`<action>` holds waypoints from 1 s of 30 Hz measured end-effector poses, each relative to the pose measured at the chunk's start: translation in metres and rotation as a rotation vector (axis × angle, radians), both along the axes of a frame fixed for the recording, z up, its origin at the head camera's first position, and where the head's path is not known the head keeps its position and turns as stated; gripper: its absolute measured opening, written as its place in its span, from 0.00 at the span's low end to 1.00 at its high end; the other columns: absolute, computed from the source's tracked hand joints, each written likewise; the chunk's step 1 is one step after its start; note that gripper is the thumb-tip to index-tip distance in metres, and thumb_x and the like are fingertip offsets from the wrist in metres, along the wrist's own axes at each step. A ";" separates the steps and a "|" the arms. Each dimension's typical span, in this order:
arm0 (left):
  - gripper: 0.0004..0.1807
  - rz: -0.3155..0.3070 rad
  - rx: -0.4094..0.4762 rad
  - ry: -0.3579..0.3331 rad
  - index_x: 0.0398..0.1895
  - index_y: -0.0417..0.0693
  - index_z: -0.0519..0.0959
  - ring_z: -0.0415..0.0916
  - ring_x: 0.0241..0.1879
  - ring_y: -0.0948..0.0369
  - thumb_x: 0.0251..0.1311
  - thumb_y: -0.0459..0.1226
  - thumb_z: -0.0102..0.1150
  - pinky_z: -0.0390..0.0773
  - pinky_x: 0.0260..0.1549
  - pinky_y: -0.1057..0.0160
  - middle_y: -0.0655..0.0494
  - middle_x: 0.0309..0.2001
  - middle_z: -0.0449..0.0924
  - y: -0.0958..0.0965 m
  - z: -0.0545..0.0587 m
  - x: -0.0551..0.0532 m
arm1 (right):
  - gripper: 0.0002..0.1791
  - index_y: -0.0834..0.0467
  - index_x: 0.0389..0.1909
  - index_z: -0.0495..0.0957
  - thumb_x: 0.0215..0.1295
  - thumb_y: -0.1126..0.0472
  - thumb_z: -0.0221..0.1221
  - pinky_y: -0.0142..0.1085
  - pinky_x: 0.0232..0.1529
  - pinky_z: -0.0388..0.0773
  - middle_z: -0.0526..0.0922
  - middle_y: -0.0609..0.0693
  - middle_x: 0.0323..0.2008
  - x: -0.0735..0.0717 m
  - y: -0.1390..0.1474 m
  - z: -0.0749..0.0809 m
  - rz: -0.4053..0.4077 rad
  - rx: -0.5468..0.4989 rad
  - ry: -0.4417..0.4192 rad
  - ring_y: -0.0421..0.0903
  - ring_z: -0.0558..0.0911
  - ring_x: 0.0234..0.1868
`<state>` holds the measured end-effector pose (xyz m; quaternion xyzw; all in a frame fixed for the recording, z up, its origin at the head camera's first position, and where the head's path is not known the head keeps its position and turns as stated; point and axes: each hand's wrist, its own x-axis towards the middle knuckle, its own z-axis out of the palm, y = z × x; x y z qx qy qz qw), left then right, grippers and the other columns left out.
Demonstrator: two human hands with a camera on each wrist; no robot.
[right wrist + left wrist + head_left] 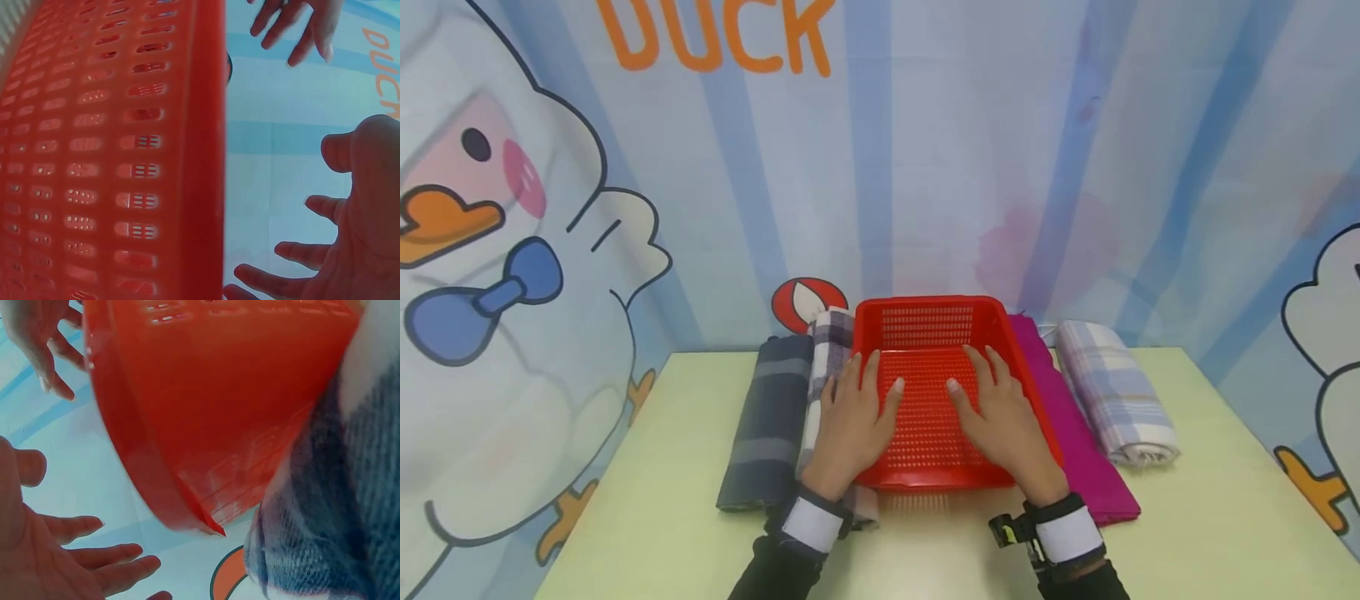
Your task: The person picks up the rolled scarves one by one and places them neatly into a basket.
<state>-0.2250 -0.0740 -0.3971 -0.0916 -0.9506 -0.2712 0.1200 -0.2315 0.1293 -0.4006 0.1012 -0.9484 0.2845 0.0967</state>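
Note:
A red plastic basket (925, 417) with slotted sides stands in the middle of the table, and no item shows inside it. Above its left side my left hand (853, 421) hovers with fingers spread. Over the right side is my right hand (1003, 417), its fingers likewise spread. Both wrist views show a gap between the hands and the basket's rim (203, 150), and neither hand holds anything. Directly left of the basket lies a folded plaid cloth (312, 519), partly covered by my left hand in the head view. A magenta folded cloth (1090, 450) lies against the basket's right side.
A dark grey striped folded cloth (767, 425) lies at the far left of the row. To the right is a rolled pale plaid cloth (1116, 392). The pale yellow table (1210, 517) ends at a printed duck curtain (925, 150) behind.

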 end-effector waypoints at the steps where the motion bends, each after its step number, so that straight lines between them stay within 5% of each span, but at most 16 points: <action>1: 0.36 0.000 0.006 0.002 0.76 0.43 0.58 0.55 0.75 0.41 0.74 0.55 0.41 0.52 0.71 0.34 0.37 0.75 0.59 0.000 0.000 -0.001 | 0.38 0.56 0.78 0.50 0.76 0.41 0.45 0.72 0.60 0.66 0.49 0.67 0.77 0.000 0.001 0.001 -0.002 -0.005 -0.001 0.76 0.63 0.68; 12: 0.36 0.019 0.047 0.000 0.76 0.42 0.58 0.59 0.73 0.40 0.73 0.53 0.44 0.56 0.69 0.33 0.36 0.74 0.60 -0.008 -0.003 0.001 | 0.39 0.53 0.79 0.44 0.76 0.41 0.44 0.71 0.66 0.60 0.47 0.65 0.78 0.004 -0.001 0.005 0.023 -0.133 -0.138 0.70 0.55 0.75; 30: 0.35 0.050 0.081 0.030 0.75 0.43 0.59 0.65 0.69 0.40 0.73 0.53 0.45 0.65 0.65 0.34 0.38 0.73 0.63 -0.022 -0.013 -0.001 | 0.39 0.53 0.78 0.48 0.75 0.43 0.50 0.70 0.66 0.60 0.47 0.65 0.77 -0.001 -0.014 -0.001 0.094 -0.197 -0.063 0.70 0.56 0.75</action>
